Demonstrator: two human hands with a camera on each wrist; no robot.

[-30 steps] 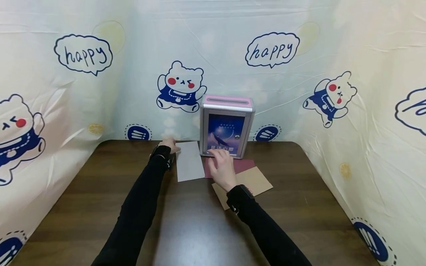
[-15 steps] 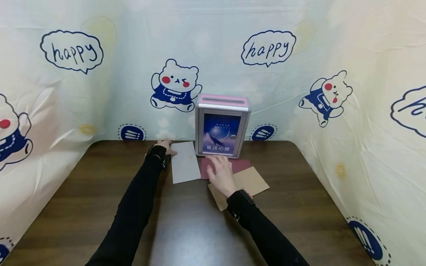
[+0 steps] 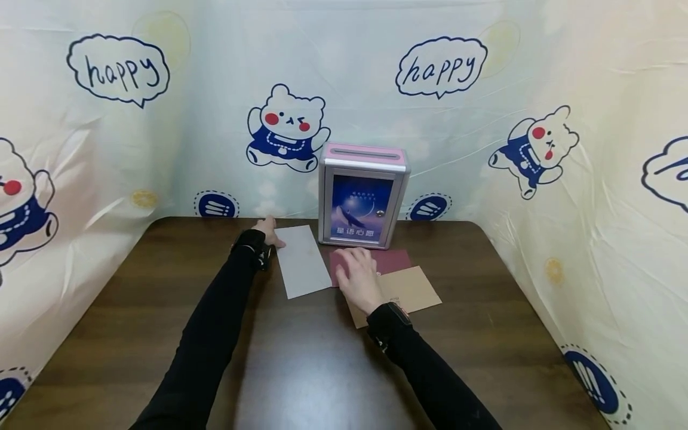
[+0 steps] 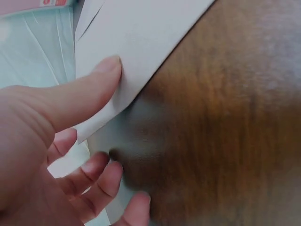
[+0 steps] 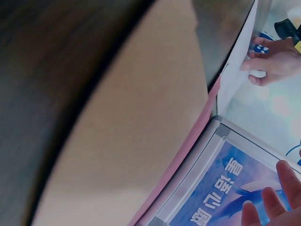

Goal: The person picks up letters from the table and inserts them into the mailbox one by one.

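At far left, the left hand (image 3: 268,232) rested at the outer corner of the white envelope (image 3: 303,263), thumb laid along its face, the other fingers spread apart and no pinch visible; the envelope lay askew near the back edge of the wooden table (image 3: 118,334), so a rearward push risked carrying it over, while its near corner met the maroon envelope (image 3: 393,259) and might have snagged there; the right hand (image 3: 359,279) hung over the latter, fingers parted, lightly bent and grasping nothing; contact beneath could not be told; behind stood the slot-topped box (image 3: 362,197), upright, liable to a knock from those fingertips; rightmost, the kraft envelope (image 3: 412,288) overlapped the maroon one, so a brushing wrist could have shifted both.
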